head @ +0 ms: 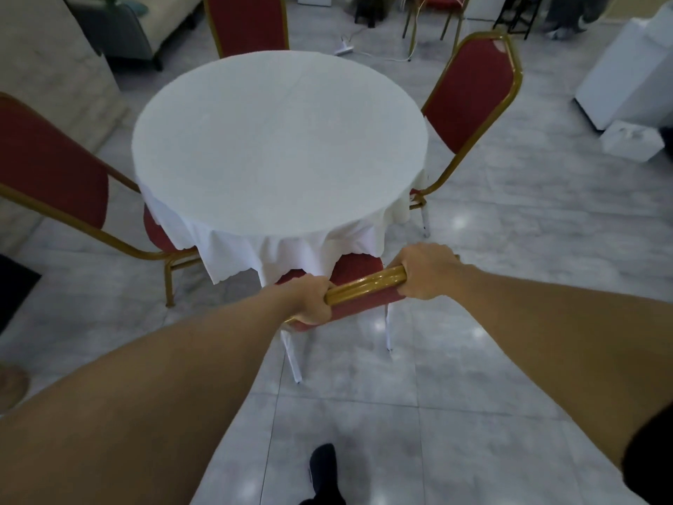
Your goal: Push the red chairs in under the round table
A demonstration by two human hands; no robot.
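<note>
Head view looks down on the round table (278, 147), draped in a white tablecloth (291, 249) whose scalloped hem hangs over the near edge; everything else is placed from this table. Grey tiled floor (510, 267) spreads all around it. Four red chairs with gold frames ring the table. To its left stands the left chair (51, 169), its back turned away from the table and its seat partly tucked beneath the cloth. Beyond the table's far edge rises the far chair (247, 25), its backrest just behind the rim. At the table's right stands the right chair (473, 92), with a small worn patch near the top of its back and its seat mostly hidden by the cloth. On the table's near side is the near chair (358, 273), its red seat reaching under the hanging hem and its pale legs planted on the tiles. Both bare arms stretch toward the table from the near side. The left hand (309, 300) is wrapped around the left end of that chair's gold top rail (364, 286), fingers curled under it, and the right hand (428, 273) is closed over the rail's right end, so the chair's back lies directly between them. Nearer than the chair, a dark-socked foot (322, 472) rests on the floor.
</note>
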